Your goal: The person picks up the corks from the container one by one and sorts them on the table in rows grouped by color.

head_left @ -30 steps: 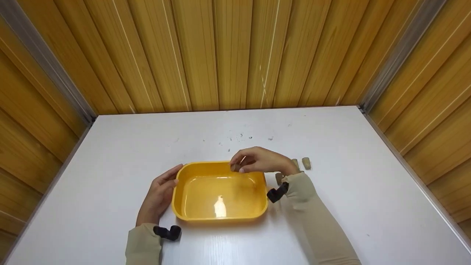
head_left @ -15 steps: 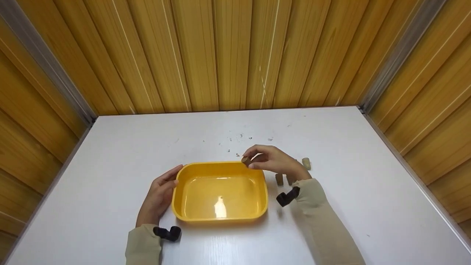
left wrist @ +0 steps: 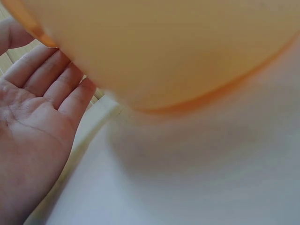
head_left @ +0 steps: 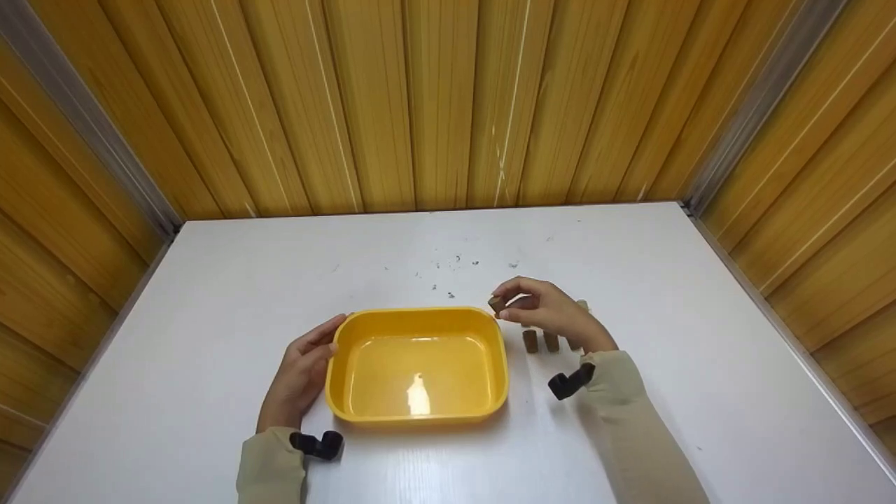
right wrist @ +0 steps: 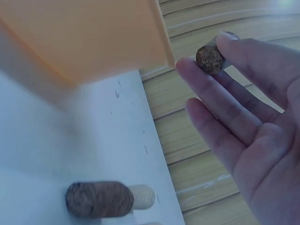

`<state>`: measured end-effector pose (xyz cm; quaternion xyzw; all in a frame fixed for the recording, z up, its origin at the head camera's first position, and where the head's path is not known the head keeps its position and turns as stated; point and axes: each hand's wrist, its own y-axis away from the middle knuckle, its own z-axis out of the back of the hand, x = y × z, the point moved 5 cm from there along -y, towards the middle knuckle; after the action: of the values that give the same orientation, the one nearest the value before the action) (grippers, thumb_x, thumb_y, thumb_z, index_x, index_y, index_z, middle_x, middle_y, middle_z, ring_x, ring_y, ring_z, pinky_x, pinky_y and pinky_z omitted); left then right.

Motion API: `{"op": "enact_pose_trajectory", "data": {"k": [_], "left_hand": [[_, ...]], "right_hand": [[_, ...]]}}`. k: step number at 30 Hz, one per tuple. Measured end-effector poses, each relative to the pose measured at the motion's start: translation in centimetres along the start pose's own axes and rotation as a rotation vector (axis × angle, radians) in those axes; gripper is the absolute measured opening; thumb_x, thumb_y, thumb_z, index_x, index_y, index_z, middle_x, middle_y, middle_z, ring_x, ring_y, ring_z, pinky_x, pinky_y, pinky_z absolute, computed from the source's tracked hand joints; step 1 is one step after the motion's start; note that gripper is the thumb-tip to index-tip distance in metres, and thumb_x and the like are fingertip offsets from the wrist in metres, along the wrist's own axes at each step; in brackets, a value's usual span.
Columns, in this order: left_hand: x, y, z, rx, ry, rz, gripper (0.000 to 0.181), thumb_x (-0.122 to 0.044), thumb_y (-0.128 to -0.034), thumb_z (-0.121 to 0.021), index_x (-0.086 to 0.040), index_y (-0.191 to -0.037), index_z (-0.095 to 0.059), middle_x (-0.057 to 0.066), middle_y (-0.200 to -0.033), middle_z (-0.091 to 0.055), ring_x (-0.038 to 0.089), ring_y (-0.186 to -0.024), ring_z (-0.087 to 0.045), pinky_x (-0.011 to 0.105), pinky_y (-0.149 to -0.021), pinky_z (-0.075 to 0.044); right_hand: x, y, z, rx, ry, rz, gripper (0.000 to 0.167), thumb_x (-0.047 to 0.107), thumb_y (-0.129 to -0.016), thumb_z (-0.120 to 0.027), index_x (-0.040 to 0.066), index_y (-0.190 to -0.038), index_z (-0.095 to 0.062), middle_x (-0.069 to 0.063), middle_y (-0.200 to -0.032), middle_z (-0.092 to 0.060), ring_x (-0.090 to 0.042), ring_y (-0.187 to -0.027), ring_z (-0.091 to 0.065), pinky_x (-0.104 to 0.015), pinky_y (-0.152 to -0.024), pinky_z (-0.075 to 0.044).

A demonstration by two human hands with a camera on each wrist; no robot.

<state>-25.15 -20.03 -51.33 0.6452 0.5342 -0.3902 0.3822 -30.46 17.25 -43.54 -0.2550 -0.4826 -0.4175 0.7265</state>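
A yellow plastic basin [head_left: 420, 418] stands on the white table. My left hand [head_left: 304, 371] rests against its left side, fingers nearly straight along the outer wall and the thumb by the rim. In the left wrist view the open palm faces the basin wall [left wrist: 178, 51]. With thumb and fingertips my right hand [head_left: 549, 308] pinches a cork [head_left: 497, 305], just beyond the basin's far right corner. The speckled end of this cork [right wrist: 209, 59] shows in the right wrist view. Several other corks [head_left: 530, 341] stand on the table right of the basin, some partly hidden by the right hand.
Small dark crumbs or marks [head_left: 450, 295] are scattered on the white table [head_left: 245, 280] beyond the basin. Wood-patterned panels [head_left: 441, 105] rise behind the table and on both sides. Black wrist cameras [head_left: 570, 381] sit at both sleeves.
My right hand has carried the pinched cork rightward, from over the basin's far right part to just outside its corner. The left hand and basin have hardly moved.
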Motion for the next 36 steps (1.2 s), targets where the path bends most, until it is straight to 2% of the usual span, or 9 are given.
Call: {"op": "enact_pose_trajectory", "data": {"k": [5, 7, 9, 13, 16, 26, 32, 36], "left_hand": [[-0.1, 0.1, -0.1, 0.008, 0.031, -0.003, 0.051, 0.001, -0.0898, -0.057, 0.001, -0.140, -0.046, 0.006, -0.138, -0.057, 0.019, -0.128, -0.053, 0.028, -0.105, -0.045], [-0.1, 0.1, -0.1, 0.008, 0.039, -0.002, 0.050, 0.001, -0.0899, -0.057, 0.001, -0.139, -0.047, 0.006, -0.138, -0.057, 0.019, -0.128, -0.053, 0.029, -0.105, -0.044], [-0.1, 0.1, -0.1, 0.012, 0.033, -0.002, 0.050, 0.001, -0.0901, -0.056, 0.000, -0.139, -0.047, 0.006, -0.138, -0.056, 0.019, -0.128, -0.053, 0.029, -0.105, -0.044], [-0.1, 0.1, -0.1, 0.014, 0.026, -0.004, 0.050, 0.001, -0.0900, -0.057, 0.000, -0.139, -0.047, 0.006, -0.138, -0.056, 0.019, -0.128, -0.053, 0.029, -0.105, -0.044], [-0.1, 0.1, 0.0, 0.015, 0.026, -0.009, 0.050, 0.002, -0.0901, -0.056, 0.001, -0.139, -0.047, 0.005, -0.137, -0.057, 0.018, -0.128, -0.053, 0.029, -0.105, -0.044], [0.0, 0.3, 0.2, 0.023, 0.035, -0.036, 0.049, 0.003, -0.0904, -0.054, 0.003, -0.139, -0.045, 0.005, -0.135, -0.059, 0.017, -0.126, -0.055, 0.028, -0.105, -0.045], [-0.1, 0.4, 0.1, 0.058, 0.016, -0.047, 0.049, 0.002, -0.0923, -0.052, 0.003, -0.140, -0.043, 0.003, -0.136, -0.058, 0.015, -0.127, -0.054, 0.028, -0.106, -0.044], [-0.1, 0.4, 0.1, 0.056, 0.018, -0.051, 0.049, 0.002, -0.0921, -0.053, 0.003, -0.140, -0.044, 0.002, -0.136, -0.059, 0.014, -0.127, -0.054, 0.028, -0.105, -0.044]], "right_hand": [[-0.7, 0.9, 1.1, -0.031, -0.021, 0.005, 0.036, 0.026, -0.087, -0.069, 0.013, -0.119, -0.060, -0.012, -0.117, -0.064, -0.036, -0.105, -0.065, -0.050, -0.089, -0.055], [-1.0, 1.3, 1.6, -0.047, -0.012, 0.004, 0.036, 0.026, -0.087, -0.070, 0.012, -0.119, -0.061, -0.012, -0.117, -0.064, -0.037, -0.103, -0.066, -0.049, -0.088, -0.056], [-1.3, 1.6, 2.1, -0.065, -0.002, 0.000, 0.037, 0.027, -0.087, -0.070, 0.012, -0.119, -0.061, -0.012, -0.117, -0.063, -0.034, -0.102, -0.067, -0.046, -0.087, -0.057], [-2.1, 2.3, 3.1, -0.098, 0.050, -0.012, 0.037, 0.029, -0.086, -0.071, 0.014, -0.119, -0.061, -0.009, -0.118, -0.063, -0.024, -0.103, -0.066, -0.031, -0.084, -0.058], [-2.7, 2.9, 3.7, -0.122, 0.077, -0.012, 0.038, 0.029, -0.086, -0.071, 0.013, -0.119, -0.061, -0.009, -0.119, -0.063, -0.023, -0.105, -0.065, -0.024, -0.085, -0.056], [-4.5, 4.5, 5.4, -0.209, 0.143, -0.038, 0.040, 0.027, -0.086, -0.071, 0.008, -0.120, -0.061, -0.011, -0.117, -0.065, -0.018, -0.103, -0.062, -0.016, -0.087, -0.051], [-5.1, 5.3, 6.0, -0.229, 0.132, -0.047, 0.040, 0.024, -0.086, -0.070, 0.004, -0.120, -0.060, -0.013, -0.117, -0.064, -0.011, -0.099, -0.062, -0.015, -0.088, -0.050], [-5.7, 5.8, 6.6, -0.246, 0.156, -0.050, 0.039, 0.023, -0.087, -0.069, 0.004, -0.120, -0.060, -0.013, -0.116, -0.064, -0.006, -0.099, -0.061, -0.013, -0.088, -0.049]]}}
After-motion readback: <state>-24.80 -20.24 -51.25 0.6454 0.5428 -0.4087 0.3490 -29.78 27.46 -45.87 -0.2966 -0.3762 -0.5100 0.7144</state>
